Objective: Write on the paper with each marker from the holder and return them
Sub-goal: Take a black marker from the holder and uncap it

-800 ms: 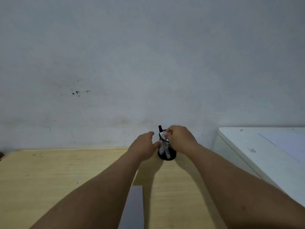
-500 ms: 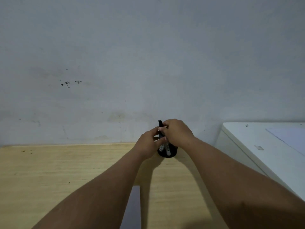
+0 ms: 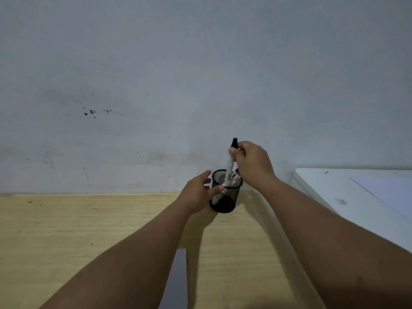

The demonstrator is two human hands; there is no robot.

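A black mesh holder (image 3: 225, 200) stands on the wooden table by the wall. My left hand (image 3: 198, 192) grips its left side, thumb across the front. My right hand (image 3: 252, 163) pinches a white marker with a black cap (image 3: 229, 168) near its top; the marker stands nearly upright, its lower end still inside the holder's rim. Another marker with a blue end (image 3: 236, 172) leans in the holder behind my right hand. A strip of grey paper (image 3: 178, 277) shows between my forearms at the table's near side, mostly hidden.
The wooden table (image 3: 89, 230) runs left along a pale wall (image 3: 200, 74). A white cabinet or table (image 3: 347, 197) stands to the right with a white sheet (image 3: 390, 192) on it.
My right hand has risen, drawing the black-capped marker up out of the holder. My left hand has stayed on the holder's side. The camera tilted slightly.
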